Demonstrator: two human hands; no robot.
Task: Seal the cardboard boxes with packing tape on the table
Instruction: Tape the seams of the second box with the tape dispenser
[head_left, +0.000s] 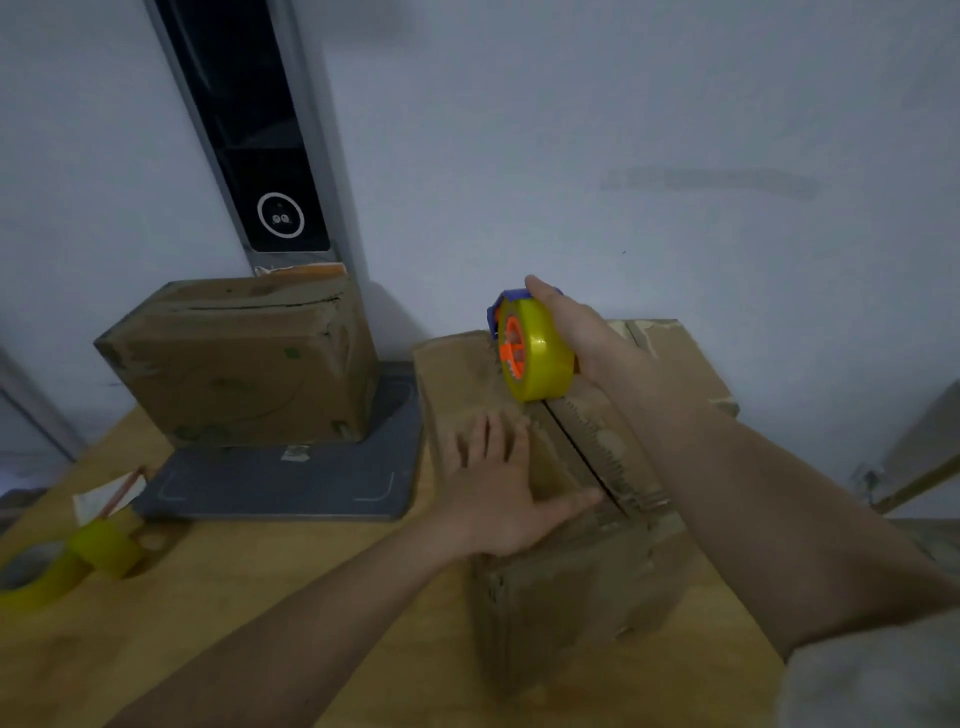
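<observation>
Here the wooden surface (270, 613) carries two cardboard boxes. The nearer box (566, 587) sits in front of the person with its top flaps folded shut but the dark middle seam (582, 452) plainly bare along the near stretch; I see no tape laid over that part, so this box looks only just begun, with the run toward the person and the pressing down still to do. The far box (239, 364) stands well apart to the left on the grey base (291, 491) of a tall dark device (260, 156); its faces have a shine that may be tape, though the blur makes it hard to tell whether it is fully sealed.

The tape dispenser (535, 348), a yellow roll on an orange hub with a blue guard, rests on the far end of the nearer box, right on the seam. The right hand (582, 327) is curled over the roll from the right side, grasping it, fingertips reaching the blue guard. The left hand (498, 483) lies flat and released, fingers spread on the left flap and thumb stretched toward the seam, pressing the flap down.

At the left edge lies a spare yellow tape roll (57, 566), untouched, beside a small paper packet (109, 496).
</observation>
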